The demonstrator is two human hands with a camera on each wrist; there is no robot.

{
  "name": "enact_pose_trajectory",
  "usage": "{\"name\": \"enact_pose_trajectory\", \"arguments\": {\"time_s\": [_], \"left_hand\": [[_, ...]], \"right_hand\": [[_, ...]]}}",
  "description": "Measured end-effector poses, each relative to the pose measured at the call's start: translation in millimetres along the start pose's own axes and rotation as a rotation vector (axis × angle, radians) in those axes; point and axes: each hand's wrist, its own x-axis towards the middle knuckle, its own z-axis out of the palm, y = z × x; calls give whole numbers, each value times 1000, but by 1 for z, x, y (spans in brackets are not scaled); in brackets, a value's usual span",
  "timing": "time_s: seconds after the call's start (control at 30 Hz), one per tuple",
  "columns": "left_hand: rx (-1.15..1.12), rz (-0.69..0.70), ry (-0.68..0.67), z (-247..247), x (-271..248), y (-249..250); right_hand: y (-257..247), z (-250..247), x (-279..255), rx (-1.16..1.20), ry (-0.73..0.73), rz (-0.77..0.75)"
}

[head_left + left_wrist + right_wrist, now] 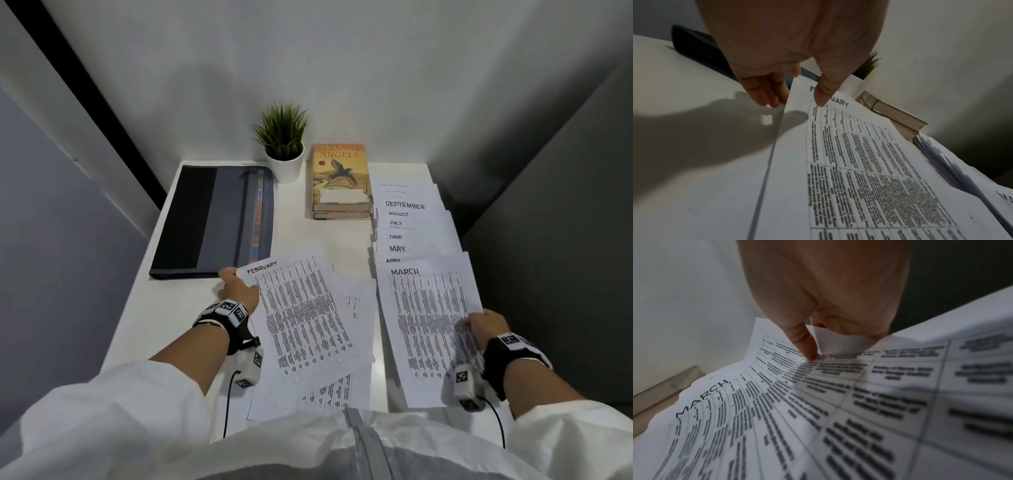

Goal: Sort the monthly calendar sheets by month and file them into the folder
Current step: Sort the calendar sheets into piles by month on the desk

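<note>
The FEBRUARY sheet (301, 308) lies tilted on a loose pile of sheets (354, 301) at the table's middle front. My left hand (236, 284) pinches its top left corner; in the left wrist view the thumb (822, 95) lies on the FEBRUARY sheet (859, 162) and the fingers (766, 95) curl under its edge. My right hand (474, 323) pinches the right edge of the MARCH sheet (424, 325), thumb (807, 347) on top of the MARCH sheet (777, 410). Behind MARCH, sheets fan out from APRIL to SEPTEMBER (411, 222). A dark closed folder (212, 219) lies at the back left.
A potted plant (282, 147) stands at the back against the wall. Two stacked books (340, 178) lie beside it. The white table (154, 308) is narrow, with grey panels close on both sides; the fanned sheets reach its right edge.
</note>
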Motion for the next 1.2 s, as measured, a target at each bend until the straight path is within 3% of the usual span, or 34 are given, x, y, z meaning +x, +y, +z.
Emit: {"name": "enact_pose_trajectory", "arguments": {"time_s": [0.13, 0.23, 0.43, 0.53, 0.7, 0.77, 0.83, 0.97, 1.1, 1.2], "left_hand": [[-54, 66, -22, -1, -3, 5], [79, 127, -123, -5, -6, 9], [173, 241, -289, -1, -13, 13], [194, 318, -356, 9, -19, 14], [273, 473, -401, 28, -33, 12], [295, 490, -438, 31, -38, 15], [297, 492, -428, 33, -39, 16], [189, 395, -202, 32, -31, 18], [-9, 250, -275, 33, -22, 23], [15, 273, -288, 38, -20, 22]], "right_hand": [[-1, 5, 1, -77, -25, 28], [-7, 6, -3, -159, 0, 36], [-41, 16, -31, -346, 240, 31], [-76, 49, -51, -385, 245, -155], [-115, 132, -104, -505, -55, -776], [-120, 157, -116, -616, -166, -921], [-121, 173, -119, -755, -206, -978], [-113, 180, -111, -819, -216, -1063], [-111, 173, -103, -713, -221, -1142], [-115, 172, -99, -666, -257, -1147]]}}
